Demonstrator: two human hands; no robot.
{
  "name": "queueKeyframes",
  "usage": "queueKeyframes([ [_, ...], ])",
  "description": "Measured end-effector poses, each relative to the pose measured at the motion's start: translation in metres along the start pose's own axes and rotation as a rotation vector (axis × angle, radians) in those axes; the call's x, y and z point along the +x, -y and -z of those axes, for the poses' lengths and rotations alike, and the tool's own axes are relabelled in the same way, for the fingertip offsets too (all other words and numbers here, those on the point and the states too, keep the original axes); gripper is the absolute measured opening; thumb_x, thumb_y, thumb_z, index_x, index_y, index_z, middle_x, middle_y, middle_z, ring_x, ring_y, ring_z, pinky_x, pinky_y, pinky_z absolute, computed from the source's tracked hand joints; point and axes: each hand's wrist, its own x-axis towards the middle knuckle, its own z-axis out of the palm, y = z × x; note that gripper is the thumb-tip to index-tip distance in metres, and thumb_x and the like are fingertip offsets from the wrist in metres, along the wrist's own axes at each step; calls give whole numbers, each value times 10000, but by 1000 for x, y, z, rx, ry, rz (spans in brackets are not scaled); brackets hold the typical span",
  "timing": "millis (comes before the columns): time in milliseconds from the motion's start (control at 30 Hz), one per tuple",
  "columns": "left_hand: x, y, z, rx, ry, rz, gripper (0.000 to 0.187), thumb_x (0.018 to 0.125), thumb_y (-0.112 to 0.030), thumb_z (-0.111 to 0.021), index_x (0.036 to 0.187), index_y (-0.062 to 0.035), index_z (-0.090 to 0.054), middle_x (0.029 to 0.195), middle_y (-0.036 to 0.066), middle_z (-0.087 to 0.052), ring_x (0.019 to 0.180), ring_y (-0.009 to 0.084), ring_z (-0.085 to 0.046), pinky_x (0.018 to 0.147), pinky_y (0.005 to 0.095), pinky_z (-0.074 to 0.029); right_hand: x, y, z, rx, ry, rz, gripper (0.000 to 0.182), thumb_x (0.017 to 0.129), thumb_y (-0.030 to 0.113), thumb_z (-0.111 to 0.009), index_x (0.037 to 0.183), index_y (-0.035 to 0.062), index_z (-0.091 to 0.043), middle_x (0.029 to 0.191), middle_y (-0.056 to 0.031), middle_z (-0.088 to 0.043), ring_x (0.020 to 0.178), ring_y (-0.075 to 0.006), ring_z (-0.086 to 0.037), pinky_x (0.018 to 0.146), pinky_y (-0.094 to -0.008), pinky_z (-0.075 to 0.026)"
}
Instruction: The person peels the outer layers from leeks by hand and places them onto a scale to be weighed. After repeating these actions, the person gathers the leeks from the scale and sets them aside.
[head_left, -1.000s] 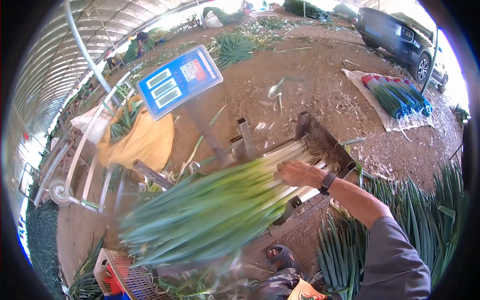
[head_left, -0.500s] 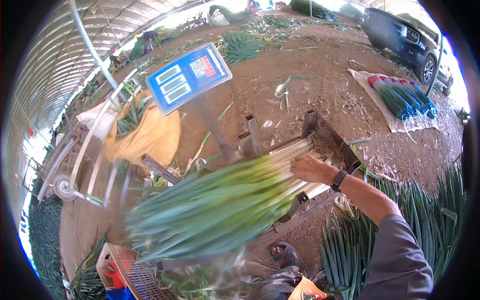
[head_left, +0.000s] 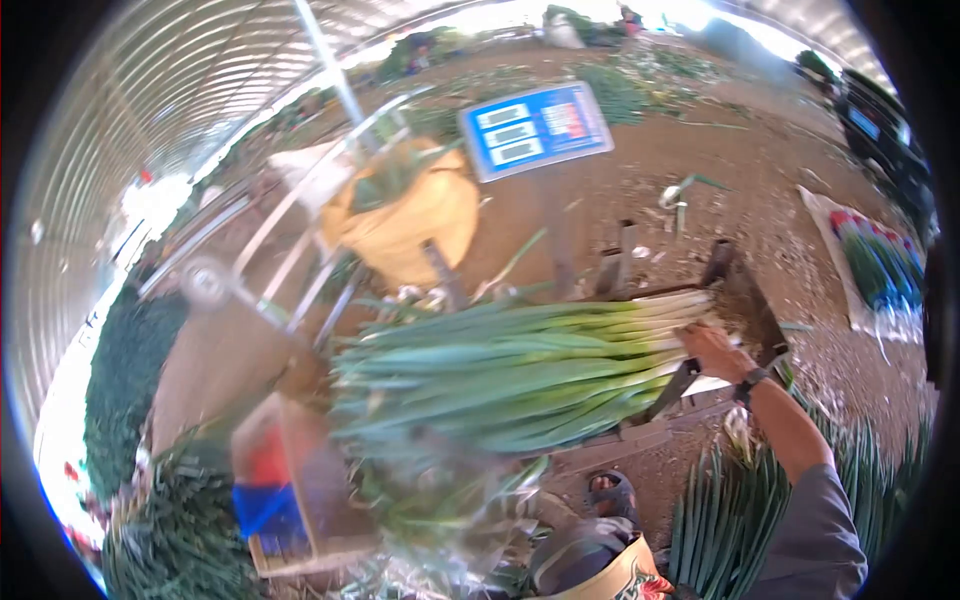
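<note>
Leeks [head_left: 510,365] laid lengthwise in metal rack [head_left: 766,315], roots twd R end; no tie seen. Stems touched by R hand [head_left: 714,350], fingers part-curled, grip unclear; L hand n/v.

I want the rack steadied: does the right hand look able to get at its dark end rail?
Probably yes: the right hand is on the white stalks near the end rail, with only root ends seemingly between.

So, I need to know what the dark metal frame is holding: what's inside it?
Long green onions lie in the metal frame, with the right hand over their pale ends. They cover the bottom, so anything beneath them can't be seen.
</note>
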Motion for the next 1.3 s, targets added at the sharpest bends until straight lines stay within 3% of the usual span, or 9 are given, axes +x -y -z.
queueKeyframes([
  [367, -76, 181, -35, -474, -322, 254, 246, 958, -132, -676, 1154, 8, -727, 1031, 69, -749, 951, 140, -670, 847, 304, -534, -14, -35, 31, 232, -636, -22, 174, 982, 73, -554, 1112, 2, -646, 997, -135, -669, 909, -265, -622, 774, -407, -485],
  [467, -135, 242, -82, -119, -36, 124, 176, 907, -140, -638, 1024, -58, -740, 975, 123, -729, 840, 313, -698, 755, 426, -557, -19, 49, 42, 312, -659, 133, 174, 1018, 70, -566, 1148, -17, -641, 1065, -130, -680, 948, -233, -628, 804, -369, -490],
  [600, -234, 289, -145, 16, 80, 137, 149, 878, -233, -667, 913, -102, -730, 869, 121, -726, 845, 338, -706, 708, 454, -559, -42, 231, 87, 385, -301, 282, 178, 996, 57, -598, 1159, 5, -646, 1090, -179, -659, 952, -301, -641, 839, -386, -495],
  [667, -270, 316, -191, 56, 184, 467, 186, 872, -281, -659, 917, -117, -736, 889, 130, -736, 855, 344, -717, 698, 439, -567, -51, 319, 106, 468, -209, 443, 169, 974, 46, -616, 1135, 6, -642, 1066, -192, -653, 939, -317, -648, 828, -396, -504],
  [800, -308, 340, -203, 36, 126, 585, 239, 894, -325, -613, 909, -120, -734, 916, 137, -740, 861, 355, -719, 711, 454, -563, -73, 440, 133, 621, 163, 657, 266, 894, -4, -687, 1154, 0, -629, 1108, -166, -656, 991, -347, -635, 888, -427, -514],
  [1000, -278, 397, -163, -276, -285, 966, 332, 904, -405, -614, 927, -95, -734, 939, 189, -729, 920, 384, -701, 793, 498, -543, -120, 603, 130, 626, 34, 1239, 447, 752, 21, -780, 1165, -2, -612, 1083, -152, -665, 1052, -338, -648, 910, -459, -554],
  [1067, -246, 397, -106, -160, -102, 1093, 324, 883, -348, -646, 1032, -71, -725, 1014, 202, -717, 977, 395, -677, 862, 493, -528, -137, 643, 123, 612, 78, 1370, 378, 795, 114, -768, 1142, 15, -655, 1101, -124, -678, 1099, -305, -639, 947, -459, -535],
  [1133, -239, 429, -110, -263, -436, 1120, 395, 858, -250, -667, 1196, -46, -667, 1202, 198, -665, 1128, 389, -611, 955, 500, -479, -148, 674, 106, 604, 146, 1520, 365, 795, 165, -763, 1124, 30, -680, 1114, -113, -683, 1131, -304, -626, 976, -471, -518],
  [1300, -210, 501, -86, 206, -409, 990, 595, 831, -109, -623, 1416, -50, -531, 1427, 145, -543, 1345, 338, -482, 1055, 554, -382, -158, 704, 80, 545, 123, 1571, 249, 813, 245, -727, 979, 60, -737, 972, -80, -711, 986, -257, -673, 971, -457, -508],
])
